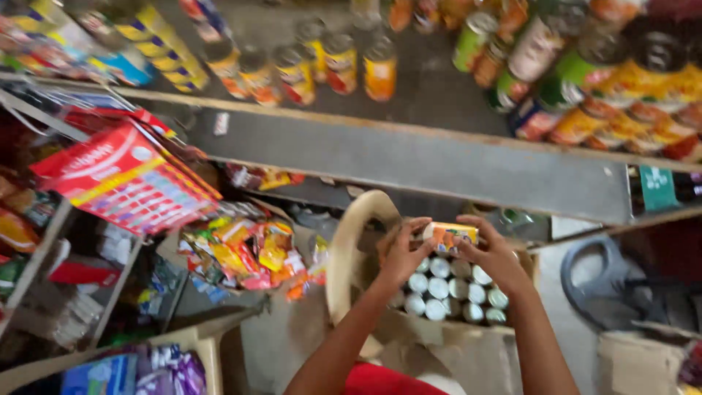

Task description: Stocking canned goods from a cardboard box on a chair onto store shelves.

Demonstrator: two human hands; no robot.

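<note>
Both hands hold one small can (450,235) with a yellow and orange label, lying sideways between them. My left hand (401,251) grips its left end and my right hand (496,256) grips its right end. Directly below the hands sits an open cardboard box (446,333) with several cans (447,287) standing upright, their silver tops showing. The box rests on a beige plastic chair (349,249).
A grey shelf (439,157) above carries rows of labelled cans and jars (344,66). Red snack packets (124,175) and bright sachets (245,252) hang at the left. A dark plastic stool (621,281) stands at the right, beside another cardboard box (640,362).
</note>
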